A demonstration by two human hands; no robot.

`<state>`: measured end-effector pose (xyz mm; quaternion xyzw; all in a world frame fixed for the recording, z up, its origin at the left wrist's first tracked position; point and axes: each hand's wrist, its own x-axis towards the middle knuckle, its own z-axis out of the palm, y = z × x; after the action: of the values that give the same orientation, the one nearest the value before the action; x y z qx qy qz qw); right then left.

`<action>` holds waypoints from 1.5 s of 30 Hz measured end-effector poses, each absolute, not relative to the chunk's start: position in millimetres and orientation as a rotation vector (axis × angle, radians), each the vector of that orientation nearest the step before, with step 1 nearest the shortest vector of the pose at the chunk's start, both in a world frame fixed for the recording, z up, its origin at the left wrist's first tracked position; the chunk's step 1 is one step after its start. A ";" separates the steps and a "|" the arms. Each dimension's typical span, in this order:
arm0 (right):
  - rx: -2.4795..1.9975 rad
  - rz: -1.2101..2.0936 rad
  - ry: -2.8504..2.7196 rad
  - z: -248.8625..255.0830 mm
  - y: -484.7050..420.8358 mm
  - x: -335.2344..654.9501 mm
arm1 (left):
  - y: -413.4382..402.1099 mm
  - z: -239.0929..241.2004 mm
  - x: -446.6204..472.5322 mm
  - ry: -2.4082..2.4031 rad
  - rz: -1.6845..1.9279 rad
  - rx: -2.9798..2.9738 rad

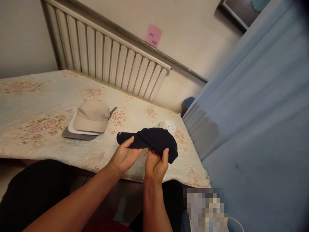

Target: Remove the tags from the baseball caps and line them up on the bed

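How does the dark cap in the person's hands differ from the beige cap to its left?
The dark cap is navy or near-black, while the beige cap is pale. The dark cap is held up by the left hand and right hand; the beige cap rests over a white brim and a gray brim. Both are caps with a projecting brim.

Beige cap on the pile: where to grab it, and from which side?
I'd pinch the crown of the beige cap from above: it's domed, uncovered and looks uppermost. Its brim faces the person and lies close over a white brim, so a pinch from the near side might catch both.
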<state>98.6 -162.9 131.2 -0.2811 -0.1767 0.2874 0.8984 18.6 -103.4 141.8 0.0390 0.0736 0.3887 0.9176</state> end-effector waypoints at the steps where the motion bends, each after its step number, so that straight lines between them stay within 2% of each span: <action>1: -0.601 0.582 -0.371 129.8 -161.7 95.5 | -107.9 141.1 21.0 0.147 0.768 0.098; 6: -0.777 0.521 -0.143 122.8 -156.9 94.0 | -121.9 141.6 24.0 0.091 0.706 0.134; 11: -0.676 0.642 -0.173 121.1 -160.9 112.6 | -114.9 141.3 12.4 0.071 0.827 0.058; 18: -0.581 0.821 -0.134 128.8 -178.7 139.9 | -108.0 128.7 2.7 -0.013 0.667 0.115; 31: -0.575 0.921 -0.065 124.2 -188.0 142.9 | -106.2 133.0 -0.1 0.238 0.546 0.122; 36: -0.555 1.098 -0.077 124.9 -190.0 128.7 | -107.4 137.2 -2.6 0.427 0.607 0.112; 45: -0.609 1.130 -0.067 115.6 -186.3 141.3 | -103.8 131.9 -6.6 0.420 0.466 0.120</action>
<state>141.3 -186.3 115.6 -0.2841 -0.0311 0.5271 0.8003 -6.6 -103.8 131.9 0.0592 0.2063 0.2291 0.9494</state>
